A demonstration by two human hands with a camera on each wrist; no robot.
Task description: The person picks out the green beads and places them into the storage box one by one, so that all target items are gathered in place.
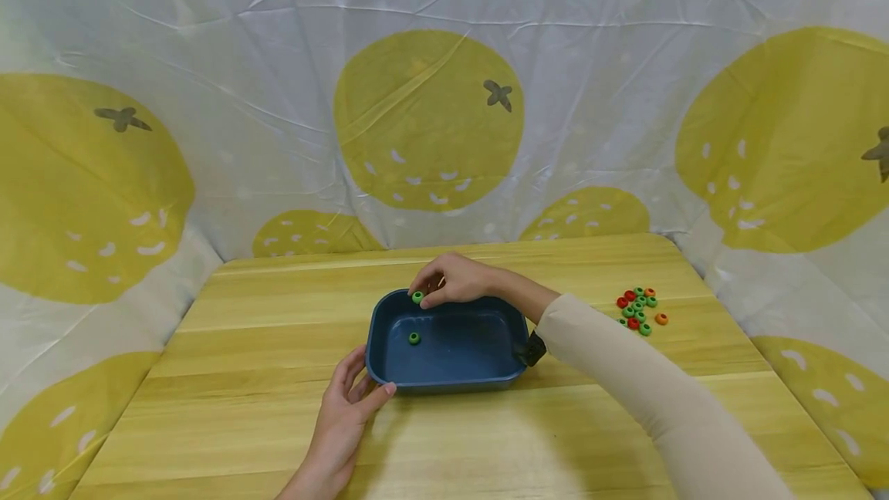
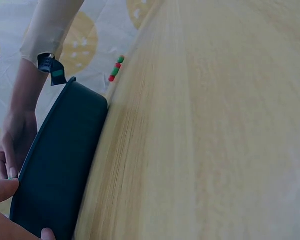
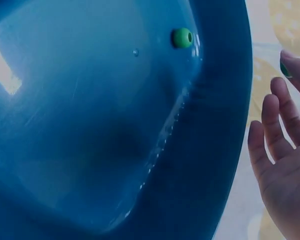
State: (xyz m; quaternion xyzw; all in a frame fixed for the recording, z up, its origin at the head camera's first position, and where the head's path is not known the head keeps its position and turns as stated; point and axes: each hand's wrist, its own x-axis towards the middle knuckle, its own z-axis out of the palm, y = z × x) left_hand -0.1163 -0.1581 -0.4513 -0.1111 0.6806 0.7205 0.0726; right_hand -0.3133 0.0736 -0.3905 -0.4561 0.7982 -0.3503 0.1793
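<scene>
Pinching a green bead [image 1: 417, 297] between thumb and fingers: right hand [image 1: 458, 280], reaching across from the right, bead raised by the far left corner of a blue box [image 1: 458, 347]. Exact height over the rim cannot be told.

Left hand [image 1: 345, 406] grips the box at its near left corner, thumb on the near rim, other fingers curled against the left side.

Second green bead [image 1: 414, 338] lies on the box floor, left half, apart from the hands.

Box sits mid-table, upright, flat on the wood-grained table [image 1: 264, 346]. To its right, well apart, a loose cluster of beads [image 1: 638, 305]: green, red, orange. One orange bead [image 1: 662, 319] lies just right of the others.

Right arm: pale sleeve [image 1: 646, 384], black strap [image 1: 533, 349] at the wrist. White cloth [image 1: 590, 99] with yellow fruit shapes behind.
</scene>
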